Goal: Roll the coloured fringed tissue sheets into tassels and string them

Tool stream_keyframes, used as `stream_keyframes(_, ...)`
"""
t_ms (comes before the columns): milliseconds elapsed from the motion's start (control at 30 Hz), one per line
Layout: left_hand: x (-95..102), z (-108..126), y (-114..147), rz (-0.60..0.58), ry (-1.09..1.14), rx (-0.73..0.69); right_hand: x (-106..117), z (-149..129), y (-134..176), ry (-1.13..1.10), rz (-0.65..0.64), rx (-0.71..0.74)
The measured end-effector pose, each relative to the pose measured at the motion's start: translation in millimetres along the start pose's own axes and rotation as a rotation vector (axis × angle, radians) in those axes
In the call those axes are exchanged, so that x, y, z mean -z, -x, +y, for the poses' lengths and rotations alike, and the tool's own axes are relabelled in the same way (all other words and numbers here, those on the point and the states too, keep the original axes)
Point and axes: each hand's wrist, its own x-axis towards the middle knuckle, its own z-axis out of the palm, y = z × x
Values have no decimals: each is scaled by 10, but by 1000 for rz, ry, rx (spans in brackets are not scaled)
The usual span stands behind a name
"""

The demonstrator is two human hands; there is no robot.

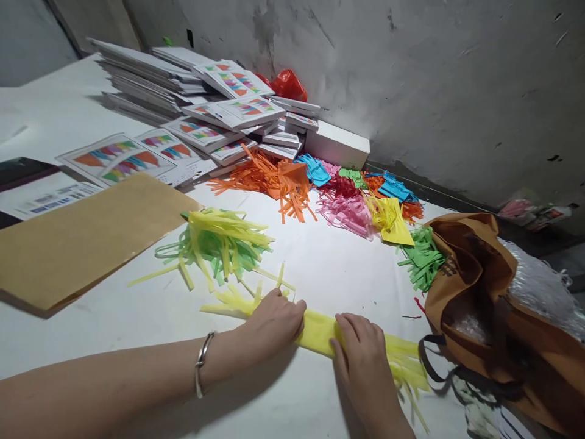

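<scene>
Tabletop (338, 271), yellow paper (317, 332) partly hidden

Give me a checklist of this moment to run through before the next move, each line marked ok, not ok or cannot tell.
1. Both hands on the work: ok. The left hand and right hand both touch the yellow fringed strip.
2. Fringe strands gathered neatly: not ok. They splay at both ends.
3. Underside of the strip flat: cannot tell, it is hidden.
4. Green-and-yellow bundle clear of the hands: ok. It lies beyond the left hand.
5. Brown bag's black strap well away from the fringe: not ok. It lies close by the end near the right hand.
6. Brown envelope clear of both hands: ok.
</scene>
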Motion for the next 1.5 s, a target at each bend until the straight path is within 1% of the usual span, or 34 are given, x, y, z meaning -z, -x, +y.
stream_keyframes(133,-3,30,-11,-26,-18,2,-115,35,97,-67,37,99)
stream_keyframes(233,17,43,-5,-37,-29,6,-145,28,122,-106,49,104)
stream_keyframes(300,41,46,24,-29,-48,2,-123,14,100,-111,19,110)
stream_keyframes(333,55,47,47,6,-69,-6,-103,8,84,-106,-4,119)
stream_keyframes(400,83,53,108,145,-110,-62,-61,-1,59,-82,-29,142)
stream_keyframes(467,90,58,169,283,-116,-198,-35,-7,53,-54,-21,165)
stream_keyframes(500,80,57,191,315,-102,-272,-29,-12,57,-48,-13,164)
stream_keyframes(567,35,43,208,318,-86,-385,-33,-27,71,-54,-14,146)
stream_keyframes(633,-25,9,187,318,-104,-432,-50,-51,84,-70,-29,116)
stream_keyframes(733,-71,-59,121,329,-74,-454,-80,-98,81,-71,-5,82)
stream_keyframes(833,-42,-107,87,295,84,-421,-96,-138,68,-36,50,90)
stream_keyframes(900,-18,-122,105,280,147,-426,-98,-152,79,-18,72,111)
stream_keyframes(967,-18,-136,154,290,116,-466,-100,-154,121,-23,97,104)
stream_keyframes(1033,-49,-156,219,308,39,-490,-105,-139,191,-34,94,82)
stream_keyframes(1100,-96,-184,277,322,5,-477,-107,-109,267,-41,61,83)
stream_keyframes(1167,-135,-212,311,330,44,-431,-97,-70,320,-55,39,77)
stream_keyframes(1233,-142,-227,314,328,113,-358,-75,-34,325,-85,24,44)
stream_keyframes(1333,-83,-208,272,289,149,-228,-55,4,244,-93,-58,-35)
stream_keyframes(1400,-26,-178,227,252,125,-155,-74,17,167,-33,-82,-63)
stream_keyframes(1500,34,-139,155,196,91,-90,-132,26,85,108,-54,-72)
